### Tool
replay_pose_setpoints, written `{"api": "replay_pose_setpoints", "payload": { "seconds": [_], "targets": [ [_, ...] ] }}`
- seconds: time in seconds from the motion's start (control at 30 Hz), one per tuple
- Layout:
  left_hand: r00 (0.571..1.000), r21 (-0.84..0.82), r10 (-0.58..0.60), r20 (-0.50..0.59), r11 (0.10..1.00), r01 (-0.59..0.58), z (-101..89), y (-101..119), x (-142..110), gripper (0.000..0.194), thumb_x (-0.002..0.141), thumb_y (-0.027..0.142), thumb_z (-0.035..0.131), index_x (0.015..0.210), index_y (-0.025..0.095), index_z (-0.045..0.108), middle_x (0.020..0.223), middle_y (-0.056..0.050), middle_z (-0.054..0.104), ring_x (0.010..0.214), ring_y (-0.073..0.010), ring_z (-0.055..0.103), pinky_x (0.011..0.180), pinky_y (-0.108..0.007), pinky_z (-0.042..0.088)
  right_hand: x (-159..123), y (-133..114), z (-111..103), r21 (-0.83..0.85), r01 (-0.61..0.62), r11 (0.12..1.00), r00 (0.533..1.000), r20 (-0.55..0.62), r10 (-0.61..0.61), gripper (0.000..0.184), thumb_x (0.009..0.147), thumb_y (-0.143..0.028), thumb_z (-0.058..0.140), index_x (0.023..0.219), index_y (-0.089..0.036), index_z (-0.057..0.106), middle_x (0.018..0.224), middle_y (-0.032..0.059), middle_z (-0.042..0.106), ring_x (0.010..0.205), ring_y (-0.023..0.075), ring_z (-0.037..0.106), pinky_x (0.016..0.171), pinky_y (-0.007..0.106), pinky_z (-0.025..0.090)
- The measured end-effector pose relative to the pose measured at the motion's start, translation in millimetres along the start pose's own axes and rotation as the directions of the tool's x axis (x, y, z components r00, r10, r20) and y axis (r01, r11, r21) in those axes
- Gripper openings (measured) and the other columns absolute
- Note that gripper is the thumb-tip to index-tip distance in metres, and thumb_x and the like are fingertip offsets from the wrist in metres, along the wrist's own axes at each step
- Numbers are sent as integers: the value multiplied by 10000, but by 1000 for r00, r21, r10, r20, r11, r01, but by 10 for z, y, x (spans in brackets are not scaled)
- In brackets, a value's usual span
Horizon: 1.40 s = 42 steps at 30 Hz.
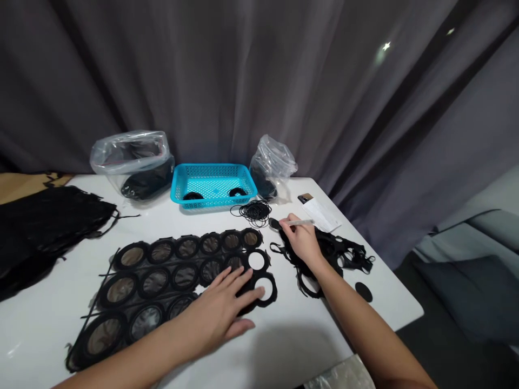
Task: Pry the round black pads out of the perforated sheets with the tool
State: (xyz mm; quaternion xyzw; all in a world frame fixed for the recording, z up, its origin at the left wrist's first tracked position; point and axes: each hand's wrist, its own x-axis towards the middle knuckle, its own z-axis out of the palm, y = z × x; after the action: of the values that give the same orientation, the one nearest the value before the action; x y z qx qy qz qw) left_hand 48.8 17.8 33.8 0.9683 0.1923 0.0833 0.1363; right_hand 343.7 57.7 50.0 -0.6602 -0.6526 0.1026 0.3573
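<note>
My left hand lies flat with its fingers spread over a black sheet of round openings edged with thick rings. Most openings show a dark, sheer filling; near my fingertips, two at the right end show bare white table. Farther right, my right hand is closed around a slim, pale, pen-like tool. Beside its fingertips is a small black disc; whether the fingers hold it I cannot tell. Under that wrist lies a heap of black cut-out scraps with round holes.
A blue basket with black rings inside stands at the back, between two clear plastic bags. Black thin loops lie before it. Black fabric covers the left side. A black disc and white paper lie right.
</note>
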Motion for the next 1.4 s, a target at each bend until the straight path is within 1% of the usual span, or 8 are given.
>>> {"api": "replay_pose_setpoints", "payload": {
  "seconds": [0.13, 0.27, 0.43, 0.6, 0.73, 0.93, 1.07, 1.4],
  "targets": [
    [988, 62, -79, -131, 994, 88, -63, -245, 199, 515, 985, 395, 594, 1448, 199, 482, 1540, -154, 440, 1431, -314, 402, 1152, -511, 357, 363, 25, 212, -20, 5, 1000, 998, -56, -6, 235, 961, -352, 476, 790, -224, 574, 792, 55, 711, 666, 202, 616, 685, 298, 434],
    [977, 115, -104, -188, 985, 127, 1, -401, 296, 511, 986, 406, 593, 1419, 148, 504, 1513, -184, 469, 1431, -321, 402, 1158, -511, 352, 479, -39, 130, -82, 42, 996, 992, -119, -51, 235, 966, -340, 456, 810, -217, 582, 809, 75, 694, 697, 219, 612, 694, 314, 436],
    [967, 93, -113, -229, 986, 138, 141, -394, 296, 495, 1001, 413, 570, 1430, 178, 492, 1548, -169, 426, 1444, -304, 384, 1164, -496, 341, 53, 75, -369, -318, 35, 948, 977, -190, -99, 224, 972, -321, 459, 804, -224, 571, 817, 96, 671, 783, 255, 614, 741, 349, 437],
    [960, 154, -144, -242, 971, 184, 250, -418, 316, 539, 1009, 494, 520, 1434, 164, 491, 1546, -184, 424, 1430, -316, 404, 1150, -503, 348, -413, 196, -630, -320, -6, 947, 1000, 24, 15, 281, 931, -386, 515, 697, -237, 557, 693, 71, 621, 672, 255, 587, 683, 372, 443],
    [956, 177, -152, -253, 963, 201, 291, -429, 328, 558, 1004, 505, 519, 1441, 159, 491, 1546, -183, 425, 1430, -317, 405, 1153, -502, 341, -350, -87, -406, -46, -12, 999, 1000, -11, 12, 250, 949, -371, 523, 757, -230, 600, 814, 62, 651, 756, 230, 620, 757, 368, 476],
    [952, 168, -169, -257, 962, 216, 337, -402, 311, 542, 1011, 471, 513, 1473, 193, 461, 1572, -152, 394, 1456, -315, 359, 1165, -531, 302, -18, -366, 272, 503, -256, 826, 928, 367, 64, 167, 835, -349, 663, 784, -200, 610, 723, 10, 678, 704, 180, 668, 653, 287, 523],
    [953, 177, -172, -248, 959, 219, 350, -385, 314, 511, 1010, 439, 517, 1459, 198, 481, 1567, -145, 406, 1459, -340, 343, 1156, -565, 304, 103, -314, 479, 489, -252, 835, 907, 420, 29, 148, 800, -310, 683, 760, -174, 641, 815, 37, 722, 736, 168, 661, 679, 282, 518],
    [961, 184, -177, -211, 959, 217, 363, -364, 329, 505, 997, 388, 541, 1448, 166, 493, 1576, -170, 379, 1459, -396, 318, 1148, -613, 288, 122, -218, 528, 410, -166, 897, 906, 423, -26, 135, 796, -254, 674, 703, -179, 614, 938, 60, 699, 863, 190, 657, 766, 305, 490]
  ]
}}
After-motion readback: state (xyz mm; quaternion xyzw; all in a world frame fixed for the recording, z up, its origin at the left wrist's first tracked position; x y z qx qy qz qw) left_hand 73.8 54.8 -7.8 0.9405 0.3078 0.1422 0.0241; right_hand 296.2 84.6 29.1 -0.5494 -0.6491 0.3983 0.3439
